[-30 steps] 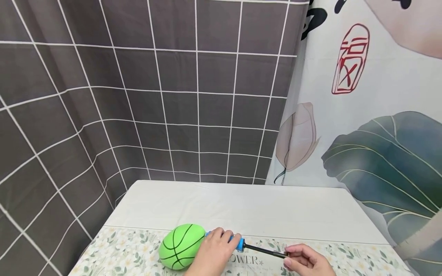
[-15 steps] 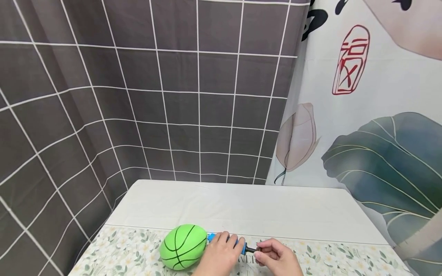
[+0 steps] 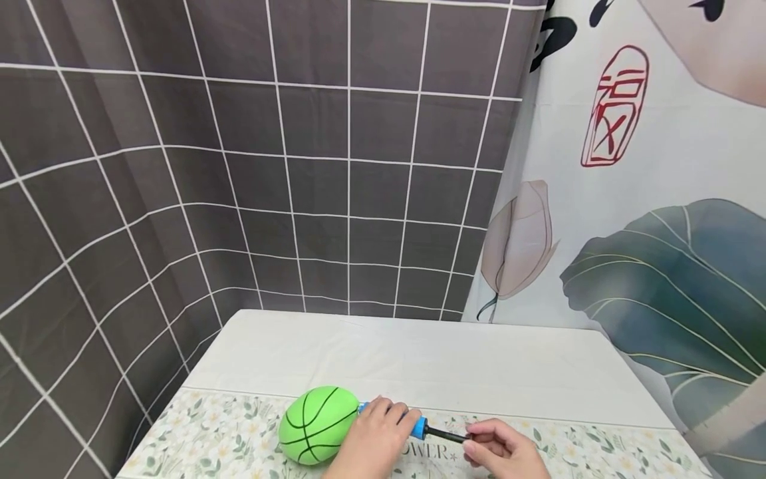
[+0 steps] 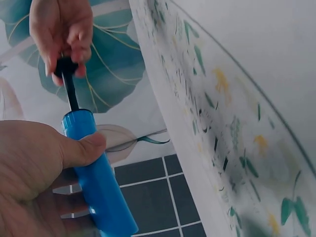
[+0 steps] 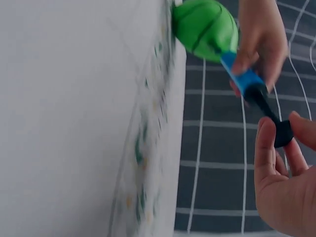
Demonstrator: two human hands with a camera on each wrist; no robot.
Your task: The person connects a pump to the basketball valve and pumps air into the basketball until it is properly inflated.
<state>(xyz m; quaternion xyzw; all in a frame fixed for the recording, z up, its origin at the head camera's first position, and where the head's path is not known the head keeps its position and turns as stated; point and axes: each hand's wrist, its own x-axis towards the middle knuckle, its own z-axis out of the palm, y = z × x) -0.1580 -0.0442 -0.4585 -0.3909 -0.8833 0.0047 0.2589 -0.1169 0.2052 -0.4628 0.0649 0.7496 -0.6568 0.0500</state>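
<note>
My left hand (image 3: 376, 436) is wrapped around the blue barrel of a small hand pump (image 4: 101, 180), its thumb lying along the side in the left wrist view. At the barrel's left end sits a green ball (image 3: 317, 426) with black lines, egg-shaped rather than round. A black rod runs out of the other end, partly drawn out. Its black end knob (image 5: 283, 134) is pinched between the thumb and fingers of my right hand (image 3: 505, 449). The joint between pump and ball is mostly hidden behind my left hand in the head view.
Beneath everything is a table (image 3: 413, 359) with a white cloth, its near band printed with flowers and lettering. A dark curtain with white grid lines (image 3: 311, 186) hangs behind and to the left. On the right hangs a white curtain with leaf prints (image 3: 676, 279).
My right hand pushed the rod left, nearly into the barrel, by half a second ago. Since then it has drawn the rod partway out to the right. The left hand keeps its grip.
</note>
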